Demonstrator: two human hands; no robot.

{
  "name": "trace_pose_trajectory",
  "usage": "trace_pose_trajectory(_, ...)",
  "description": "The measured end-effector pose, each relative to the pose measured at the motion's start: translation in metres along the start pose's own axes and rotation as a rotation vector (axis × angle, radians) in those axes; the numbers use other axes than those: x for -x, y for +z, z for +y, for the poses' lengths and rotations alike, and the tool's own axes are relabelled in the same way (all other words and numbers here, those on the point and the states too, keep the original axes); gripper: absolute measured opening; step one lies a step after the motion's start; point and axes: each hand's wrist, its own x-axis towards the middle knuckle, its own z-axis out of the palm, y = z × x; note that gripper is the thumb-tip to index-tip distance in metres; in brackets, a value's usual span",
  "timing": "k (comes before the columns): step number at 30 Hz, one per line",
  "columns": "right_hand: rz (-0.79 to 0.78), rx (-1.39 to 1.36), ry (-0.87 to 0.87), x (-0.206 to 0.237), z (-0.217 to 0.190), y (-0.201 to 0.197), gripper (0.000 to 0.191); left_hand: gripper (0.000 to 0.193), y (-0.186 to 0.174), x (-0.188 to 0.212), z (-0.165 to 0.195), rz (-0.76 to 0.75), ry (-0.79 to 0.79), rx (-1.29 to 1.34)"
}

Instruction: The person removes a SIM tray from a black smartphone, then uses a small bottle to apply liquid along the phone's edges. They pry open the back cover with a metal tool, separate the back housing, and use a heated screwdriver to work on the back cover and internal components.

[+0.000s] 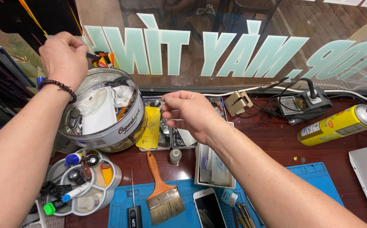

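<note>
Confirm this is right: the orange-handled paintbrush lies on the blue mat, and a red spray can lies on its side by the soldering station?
Not quite. The head view shows the spray can is yellow, not red. The orange-handled paintbrush does lie on the blue mat.

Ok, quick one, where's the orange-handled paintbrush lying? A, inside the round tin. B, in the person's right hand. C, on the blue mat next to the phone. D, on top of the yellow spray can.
C: the paintbrush lies flat with its bristles on the blue mat, just left of the phone, and neither hand touches it.
</note>
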Motion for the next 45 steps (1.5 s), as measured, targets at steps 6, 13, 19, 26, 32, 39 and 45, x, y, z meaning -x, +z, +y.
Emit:
trace_pose_trajectory(6,0.023,-0.017,-0.02,0.015,-0.007,-0.01,0.013,0.006,-0.052,0.018,0.049,0.215,0.008,0.105)
trace_pose_trajectory(13,-0.035,-0.177,-0.129,0.076,0.018,-0.029,0.022,0.006,-0.03,0.134,0.18,-0.16,-0.562,0.985)
trace_pose_trajectory(19,0.154,-0.3,-0.259,0.126,0.046,-0.122,0.021,0.005,0.005,0.232,0.304,-0.561,-0.818,1.127)
trace_pose_trajectory(26,0.323,-0.196,-0.123,0.187,0.114,-0.284,0.024,0.011,0.053,0.325,0.42,-0.724,-0.775,0.972)
trace_pose_trajectory(32,0.412,0.121,0.155,0.215,0.15,-0.385,0.027,0.009,0.072,0.376,0.483,-0.896,-0.995,0.934)
trace_pose_trajectory(39,0.369,0.049,0.17,0.222,0.159,-0.423,0.028,0.006,0.084,0.403,0.508,-0.963,-1.187,1.066)
trace_pose_trajectory(45,0.344,0.069,0.102,0.24,0.145,-0.419,0.024,0.007,0.114,0.423,0.495,-0.882,-1.232,0.925)
